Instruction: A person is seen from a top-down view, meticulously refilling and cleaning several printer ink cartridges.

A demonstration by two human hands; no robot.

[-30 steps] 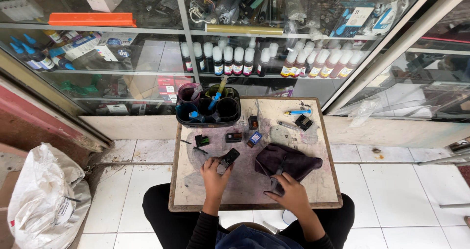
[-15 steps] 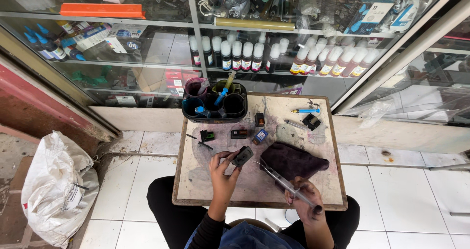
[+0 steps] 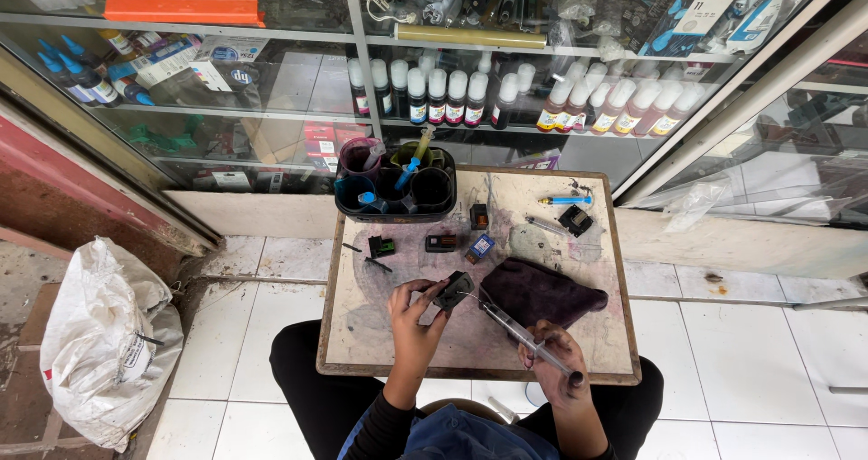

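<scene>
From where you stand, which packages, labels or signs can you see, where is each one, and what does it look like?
Long orange box: top shelf, left; flat, plain orange.
White carton: middle shelf, left; blue round mark.
Labelled bottles: a row on the middle shelf; white caps, coloured label bands.
Blue-capped bottles: far left shelf; dark bodies.
Carded packets: top right; white and blue.
White sack: floor, left; small printed label with red.

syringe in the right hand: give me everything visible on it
The syringe is long, slim and clear, plastic by its look, with a thin needle at its upper-left end. It lies slanted from lower right to upper left above the stained small table. The right hand grips its rear end. Its needle tip meets the dark ink cartridge held in the left hand. Its contents cannot be made out.
</scene>
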